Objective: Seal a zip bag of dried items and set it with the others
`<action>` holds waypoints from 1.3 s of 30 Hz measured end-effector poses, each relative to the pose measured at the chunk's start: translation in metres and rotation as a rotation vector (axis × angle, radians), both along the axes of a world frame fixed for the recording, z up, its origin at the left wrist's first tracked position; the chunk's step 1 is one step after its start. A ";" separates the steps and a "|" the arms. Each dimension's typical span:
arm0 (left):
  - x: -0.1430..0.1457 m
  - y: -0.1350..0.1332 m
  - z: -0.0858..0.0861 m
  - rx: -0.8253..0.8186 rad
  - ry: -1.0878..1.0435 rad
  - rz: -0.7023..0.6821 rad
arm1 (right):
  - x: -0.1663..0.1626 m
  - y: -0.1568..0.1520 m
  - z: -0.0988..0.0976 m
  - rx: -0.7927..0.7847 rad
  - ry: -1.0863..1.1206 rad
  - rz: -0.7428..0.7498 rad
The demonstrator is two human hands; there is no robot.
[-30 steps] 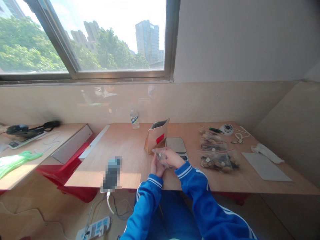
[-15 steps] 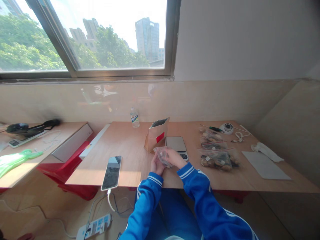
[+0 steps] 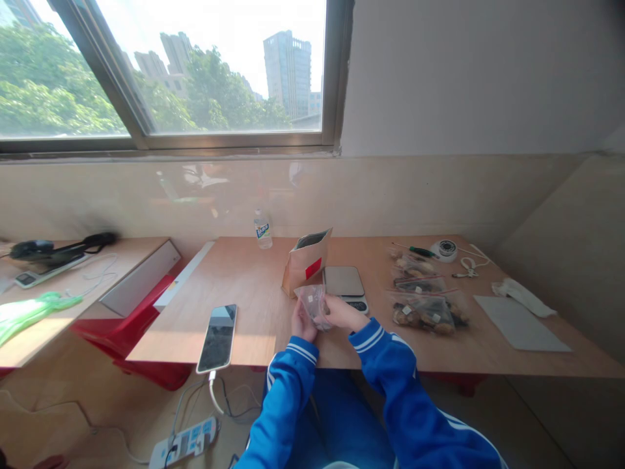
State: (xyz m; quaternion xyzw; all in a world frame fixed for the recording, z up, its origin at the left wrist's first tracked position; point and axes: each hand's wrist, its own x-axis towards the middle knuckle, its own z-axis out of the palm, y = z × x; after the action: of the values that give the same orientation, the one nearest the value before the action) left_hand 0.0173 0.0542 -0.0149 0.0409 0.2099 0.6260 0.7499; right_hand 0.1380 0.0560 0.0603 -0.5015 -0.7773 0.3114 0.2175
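Both hands meet just above the near edge of the worktop [image 3: 254,273], pinching a small clear zip bag [image 3: 315,304] between them. The left hand [image 3: 301,324] grips its lower left side with curled fingers; the right hand [image 3: 342,312] closes on its right edge. What the bag holds is too small to make out beyond dark, lumpy bits.

The bag looks light and limp, a thin slick film likely to sag and slide under a loose pinch; the firmest hold is probably along the stiffer sealed strip at the top or the side seams, where the hands now grip.

At 12 o'clock from the bag, just behind it, lies a small digital scale [image 3: 344,281], with an open kraft paper pouch [image 3: 305,264] standing at 11 o'clock, both near. At 3 o'clock a cluster of filled zip bags [image 3: 424,311] lies apart from the hands. A smartphone [image 3: 218,337] lies at 9 o'clock, overhanging the near edge, its cable dropping to a power strip [image 3: 185,443] on the floor. A water bottle [image 3: 263,230] stands far off at 11 o'clock by the wall.

Bare board lies between the smartphone and the hands, and towards 10 o'clock.
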 end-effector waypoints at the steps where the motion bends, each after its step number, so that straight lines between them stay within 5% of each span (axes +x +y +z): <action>1: 0.000 0.000 0.000 0.003 -0.002 0.005 | 0.002 0.000 -0.001 0.002 -0.005 0.005; 10: -0.002 -0.002 0.004 -0.043 -0.056 0.098 | -0.002 0.003 -0.002 -0.010 -0.096 0.084; 19: 0.000 -0.006 0.007 0.115 -0.030 -0.157 | -0.008 0.015 0.037 0.070 0.122 0.030; 27: -0.005 0.001 -0.023 0.318 -0.083 -0.271 | -0.001 0.007 0.036 -0.012 0.154 0.080; 35: -0.012 0.015 -0.040 0.275 -0.123 -0.089 | 0.028 -0.008 0.029 0.127 0.475 -0.273; 39: -0.012 0.013 -0.039 0.271 -0.132 -0.115 | 0.028 0.020 0.064 0.283 0.622 -0.322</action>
State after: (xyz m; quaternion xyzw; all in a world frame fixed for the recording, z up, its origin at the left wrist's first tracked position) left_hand 0.0051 0.0669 -0.0538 0.1125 0.0711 0.6060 0.7843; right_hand 0.1664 0.0764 0.1240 -0.4637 -0.6206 0.3003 0.5565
